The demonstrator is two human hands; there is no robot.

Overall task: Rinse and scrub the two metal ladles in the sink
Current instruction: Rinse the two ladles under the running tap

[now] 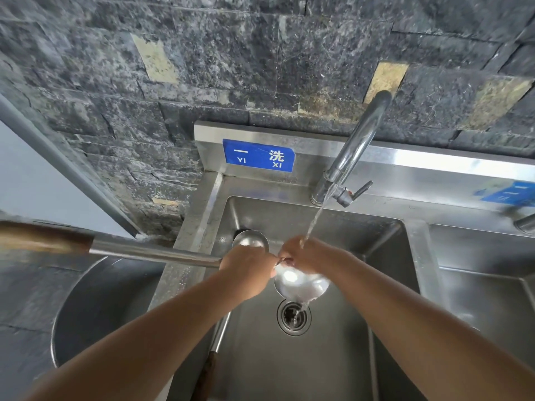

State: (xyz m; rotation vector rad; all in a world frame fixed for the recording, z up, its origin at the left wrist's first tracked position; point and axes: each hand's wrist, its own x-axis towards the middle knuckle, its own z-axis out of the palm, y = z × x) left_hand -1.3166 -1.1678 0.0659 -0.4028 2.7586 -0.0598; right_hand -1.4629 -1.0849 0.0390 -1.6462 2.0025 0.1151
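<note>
Landmark: round slotted steel drain (293,317) in the floor of the stainless steel sink basin (333,366).

Held: first ladle (301,283), bright steel with a long shaft and a brown wooden grip. Its bowl sits just behind the drain and above it, wet and glaring. Water spills off the near lip towards the drain. The shaft runs far out to the left of the drain, past the basin rim.

Left hand (249,266): behind and left of the drain, fingers wrapped round the shaft where it meets the bowl.

Right hand (308,256): directly behind the drain, knuckles up, resting on the bowl's far rim under the falling water. Fingers are tucked out of sight, so I cannot tell whether it grips.

Lying loose: second ladle (250,241), round steel bowl in the basin corner behind and left of the drain. Its shaft runs along the left wall, and its dark wooden grip sits nearer than the drain, to its left.

Curved chrome tap (356,146): behind and right of the drain, running.

Blue sign with white characters (259,155): on the steel upstand behind the drain.

Large round steel pot (95,308): well left of the drain, outside the basin.
</note>
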